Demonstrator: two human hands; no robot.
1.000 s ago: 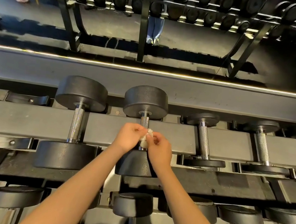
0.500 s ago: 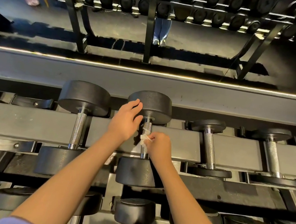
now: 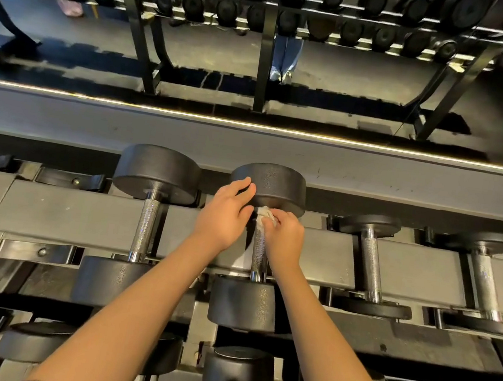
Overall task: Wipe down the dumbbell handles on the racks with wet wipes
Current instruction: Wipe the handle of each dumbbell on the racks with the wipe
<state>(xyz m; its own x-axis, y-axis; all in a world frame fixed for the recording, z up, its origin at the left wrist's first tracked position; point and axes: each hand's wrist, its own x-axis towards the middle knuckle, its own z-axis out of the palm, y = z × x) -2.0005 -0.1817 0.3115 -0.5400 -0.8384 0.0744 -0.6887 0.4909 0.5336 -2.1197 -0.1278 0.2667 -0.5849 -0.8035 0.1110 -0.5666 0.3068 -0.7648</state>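
Observation:
A large black dumbbell lies on the top rack tier at the centre, its knurled steel handle running towards me. My right hand pinches a crumpled white wet wipe against the far end of that handle, just under the far head. My left hand rests on the left side of the far head with its fingers spread, holding nothing.
A matching dumbbell sits to the left, two smaller ones to the right. A lower tier holds several more. A mirror behind the grey ledge reflects the rack and a person's legs.
My left hand let go of the wipe and moved up onto the far dumbbell head. My right hand slid the wipe along the handle from its near half to the far end.

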